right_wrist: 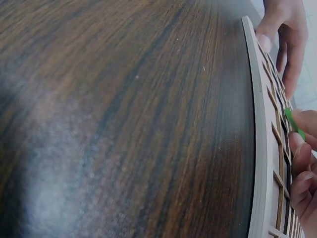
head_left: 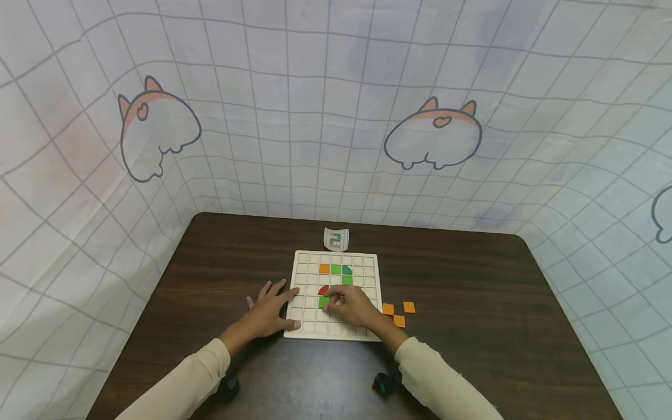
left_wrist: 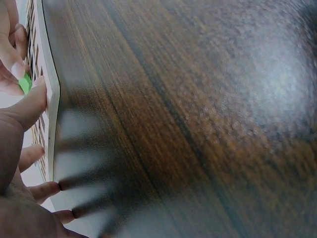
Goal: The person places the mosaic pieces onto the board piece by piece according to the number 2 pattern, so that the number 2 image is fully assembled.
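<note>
A pale square board [head_left: 310, 331] with a raised grid lies on the table. My right hand [head_left: 356, 306] is over it and pinches a green square tile [head_left: 323, 302] between thumb and finger. In the right wrist view, this green tile [right_wrist: 294, 123] is tilted on edge against the grid. My left hand [head_left: 266, 310] spreads its fingers at the board's left side, with thumb and forefinger on its edge and other fingertips on the table. A red rounded tile [head_left: 322, 289] sits just above the pinched one. Farther up are an orange tile [head_left: 324, 269], green tiles [head_left: 336, 269] and a dark green rounded tile [head_left: 347, 270].
Three loose orange square tiles, one of them the outermost tile [head_left: 409, 307], lie right of the board. A small printed pattern card [head_left: 336, 240] is behind it. The dark wood table [head_left: 472, 303] meets a grid-patterned curtain [head_left: 315, 116]. Black objects [head_left: 385, 382] are near the sleeves.
</note>
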Demonstrator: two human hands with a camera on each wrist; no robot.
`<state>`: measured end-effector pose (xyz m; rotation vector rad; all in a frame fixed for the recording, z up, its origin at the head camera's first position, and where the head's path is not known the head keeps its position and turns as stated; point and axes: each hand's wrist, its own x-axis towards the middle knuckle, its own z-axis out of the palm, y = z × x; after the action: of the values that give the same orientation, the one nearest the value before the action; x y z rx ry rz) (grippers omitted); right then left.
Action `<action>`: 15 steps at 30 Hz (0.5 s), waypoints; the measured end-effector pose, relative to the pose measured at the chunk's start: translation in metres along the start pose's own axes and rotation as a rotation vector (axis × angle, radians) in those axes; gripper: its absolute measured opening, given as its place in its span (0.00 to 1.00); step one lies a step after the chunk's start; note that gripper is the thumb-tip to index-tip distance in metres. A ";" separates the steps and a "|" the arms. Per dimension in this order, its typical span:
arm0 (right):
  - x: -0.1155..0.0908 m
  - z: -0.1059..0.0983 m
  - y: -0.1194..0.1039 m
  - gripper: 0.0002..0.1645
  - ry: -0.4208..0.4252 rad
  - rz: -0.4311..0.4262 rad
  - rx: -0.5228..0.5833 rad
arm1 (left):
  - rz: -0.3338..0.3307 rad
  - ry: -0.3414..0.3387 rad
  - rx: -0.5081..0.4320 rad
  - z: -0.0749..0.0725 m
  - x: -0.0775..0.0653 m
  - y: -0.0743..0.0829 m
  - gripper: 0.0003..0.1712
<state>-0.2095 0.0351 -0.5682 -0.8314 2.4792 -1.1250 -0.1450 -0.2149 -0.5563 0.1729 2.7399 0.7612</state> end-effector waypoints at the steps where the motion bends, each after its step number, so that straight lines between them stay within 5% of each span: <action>1: 0.000 0.000 0.000 0.13 0.001 -0.001 -0.004 | 0.000 0.000 0.002 0.000 0.000 0.000 0.48; 15: -0.001 0.003 -0.001 0.15 0.030 -0.027 -0.050 | 0.001 0.003 -0.008 -0.001 -0.001 0.001 0.47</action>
<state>-0.2072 0.0333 -0.5691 -0.8700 2.5372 -1.0964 -0.1447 -0.2146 -0.5549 0.1713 2.7392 0.7728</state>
